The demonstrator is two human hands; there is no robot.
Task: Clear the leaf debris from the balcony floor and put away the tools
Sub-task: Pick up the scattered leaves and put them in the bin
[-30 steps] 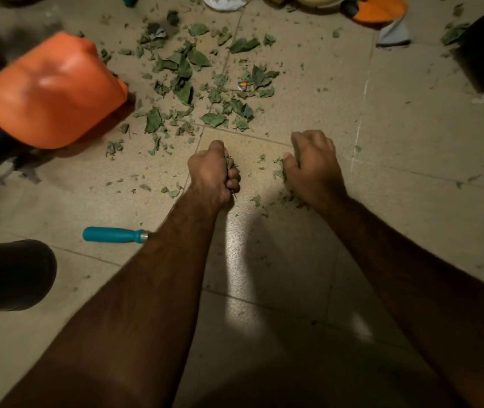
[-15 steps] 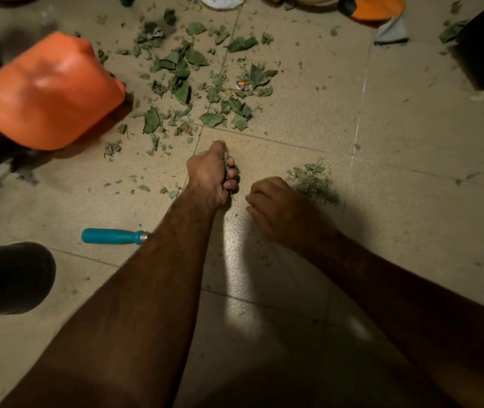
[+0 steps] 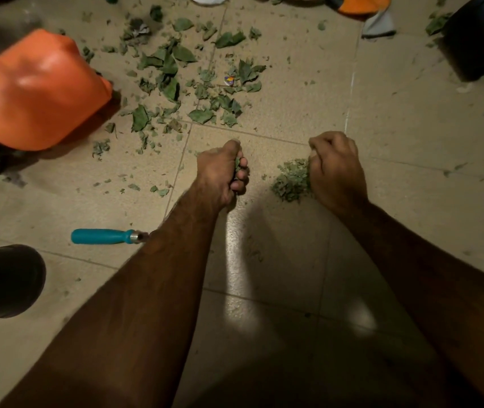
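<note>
While left hand clutches leaf bits, right hand curls against the pile, hold unclear.
Looks dry, light, crumbly: scoop mid-frame pile from underneath; loose leaves wait upper centre.
</note>
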